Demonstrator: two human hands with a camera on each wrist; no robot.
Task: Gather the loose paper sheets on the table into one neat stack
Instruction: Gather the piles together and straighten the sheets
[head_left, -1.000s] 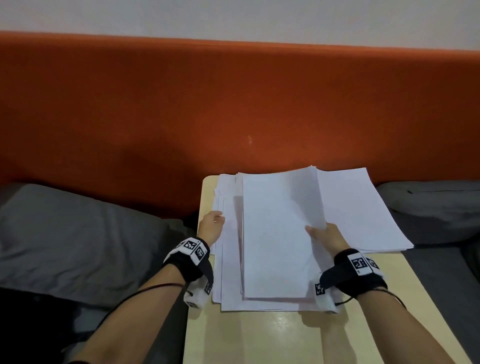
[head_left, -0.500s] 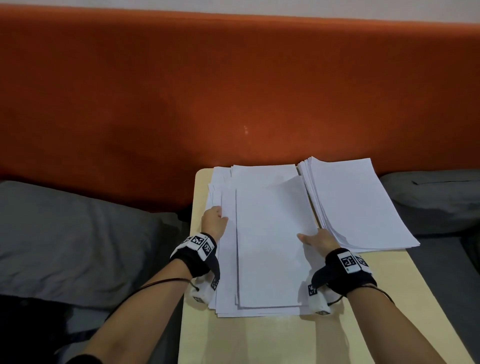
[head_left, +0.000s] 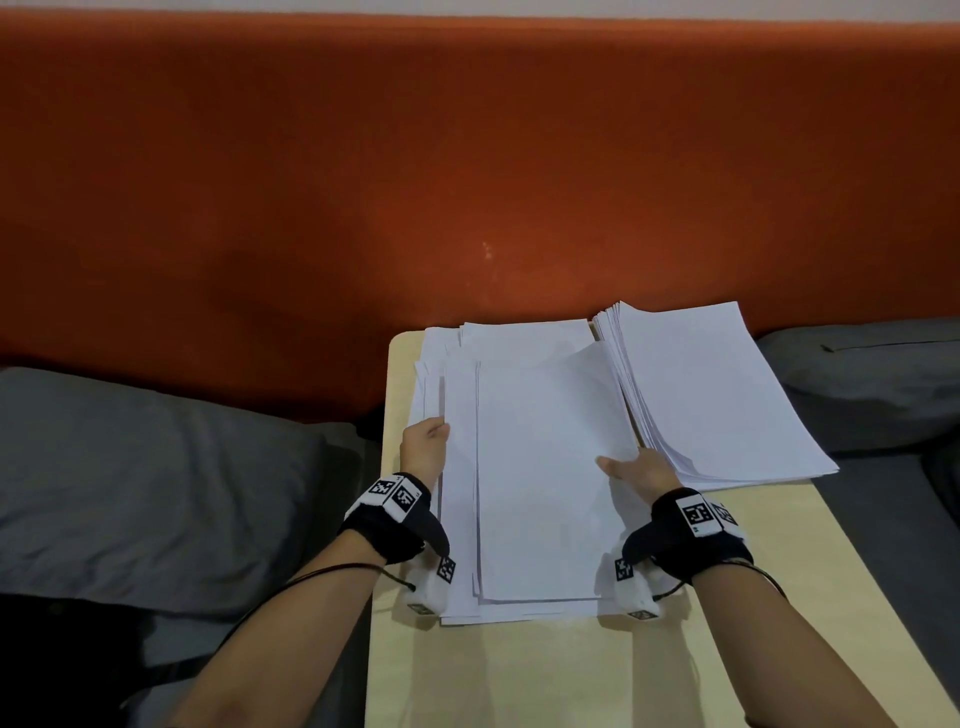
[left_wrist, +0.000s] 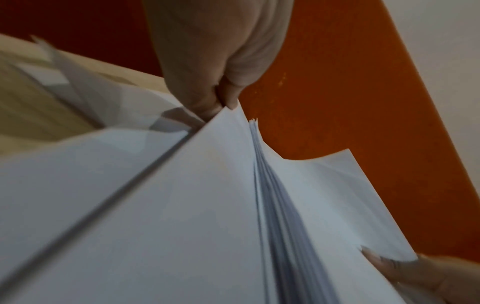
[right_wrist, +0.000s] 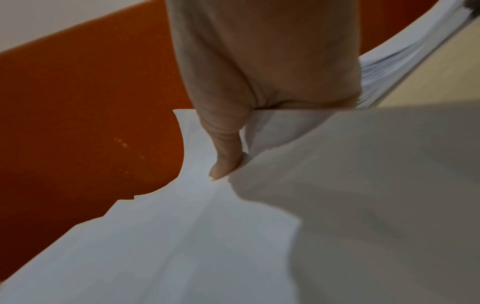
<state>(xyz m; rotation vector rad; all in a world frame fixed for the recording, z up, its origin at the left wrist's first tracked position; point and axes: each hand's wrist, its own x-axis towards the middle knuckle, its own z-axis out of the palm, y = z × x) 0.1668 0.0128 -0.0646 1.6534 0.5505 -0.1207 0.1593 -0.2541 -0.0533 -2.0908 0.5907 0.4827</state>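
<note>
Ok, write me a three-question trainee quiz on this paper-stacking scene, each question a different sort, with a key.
1. True or false: all the paper already forms one stack.
2. Multiple choice: where does the left hand hold the loose pile? A) its left edge B) its far edge C) not at all
3. Fill in: the right hand pinches the pile's ___ edge, beside the thicker stack on the table.

Key: 1 false, two separate piles lie side by side; 2 A; 3 right.
</note>
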